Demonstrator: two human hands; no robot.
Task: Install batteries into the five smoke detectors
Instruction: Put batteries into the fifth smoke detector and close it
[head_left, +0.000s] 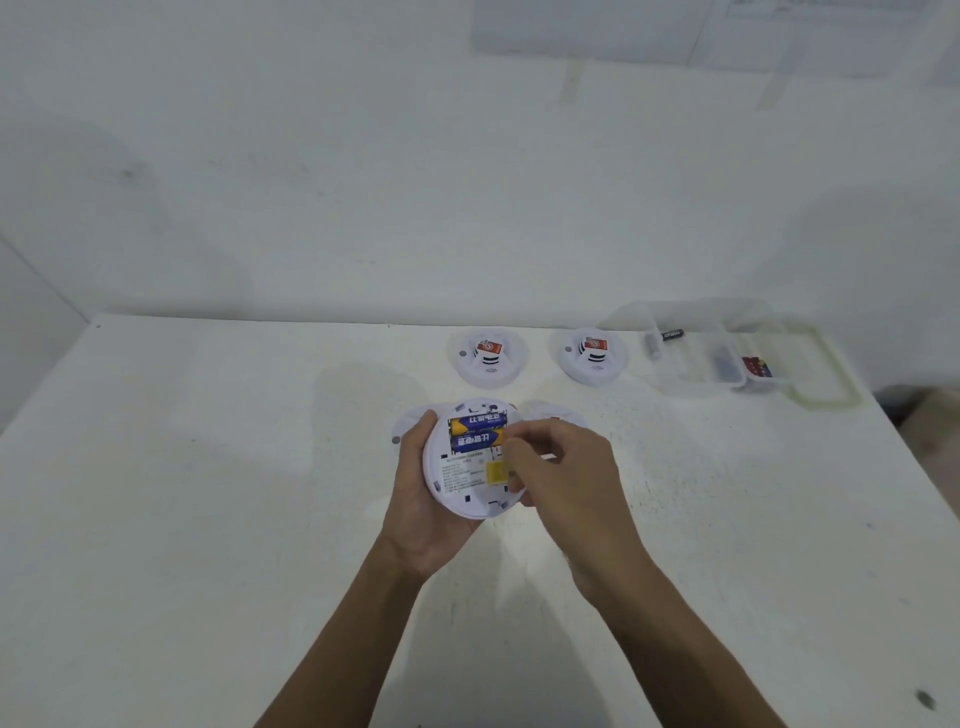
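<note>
My left hand (418, 499) cups a white round smoke detector (467, 488) turned underside up above the table. Two blue-and-yellow batteries (475, 431) lie side by side in its open compartment. The fingertips of my right hand (556, 467) press at the right end of the nearer battery and along the detector's right edge. Two more detectors (488, 358) (589, 356) sit face up near the table's back edge, each with a red sticker. Parts of two others peek out behind my hands, one on the left (408, 421) and one on the right (553, 413).
A clear plastic box (691, 374) at the back right holds loose dark batteries and a small red pack (756, 366). Its lid (826, 379) lies beside it. The white table (208, 493) meets a white wall at the back.
</note>
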